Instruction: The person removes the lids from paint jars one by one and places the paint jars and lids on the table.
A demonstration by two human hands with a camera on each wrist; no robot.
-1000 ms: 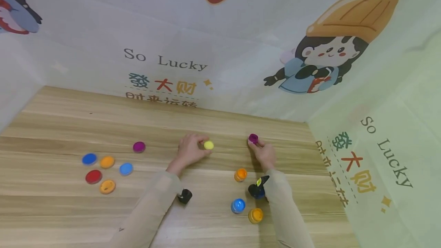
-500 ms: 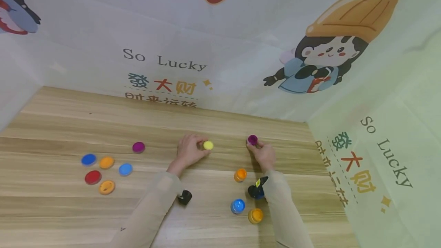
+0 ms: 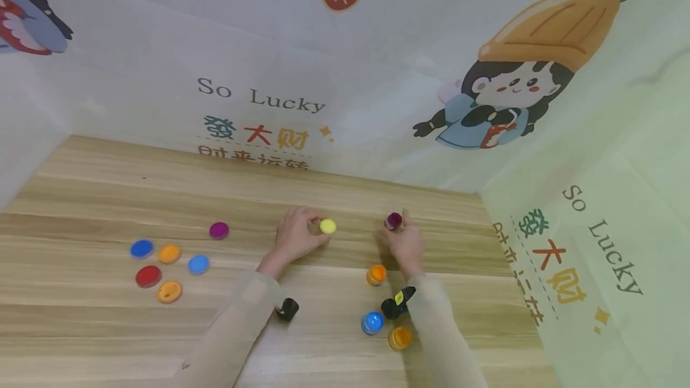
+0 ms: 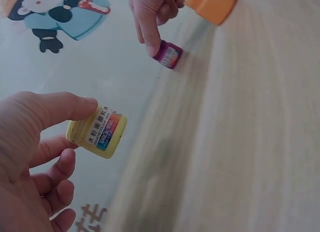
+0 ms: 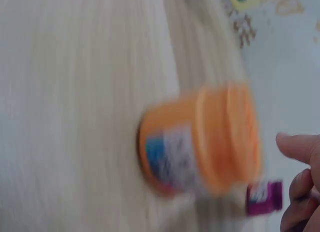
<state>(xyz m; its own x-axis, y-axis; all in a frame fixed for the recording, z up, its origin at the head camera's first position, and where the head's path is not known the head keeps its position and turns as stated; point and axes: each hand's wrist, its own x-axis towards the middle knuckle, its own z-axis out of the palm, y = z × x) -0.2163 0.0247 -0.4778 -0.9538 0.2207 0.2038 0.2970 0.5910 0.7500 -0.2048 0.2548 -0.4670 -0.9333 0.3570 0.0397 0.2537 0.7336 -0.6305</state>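
Note:
My left hand (image 3: 296, 235) pinches a small yellow paint jar (image 4: 105, 132) between thumb and fingers; its label shows in the left wrist view. To the right, an uncapped purple paint jar (image 3: 393, 221) stands on the table near the back. My right hand (image 3: 408, 249) is right beside it, thumb and index finger spread apart on either side. The right wrist view shows an extended finger or thumb (image 5: 295, 146) away from the purple jar, with the other fingers curled. In the left wrist view a fingertip overlaps that jar's rim.
Open orange (image 3: 376, 275), light blue (image 3: 372, 323) and yellow-orange (image 3: 400, 338) jars stand near the right forearm. Loose lids lie at left, including a purple lid (image 3: 218, 230) and a red lid (image 3: 148, 276). A printed cloth wall (image 3: 366, 106) bounds the wooden table's back.
The purple jar has moved slightly toward me and left, and my right thumb and index finger have spread from it. My left hand holds the yellow jar in nearly the same place.

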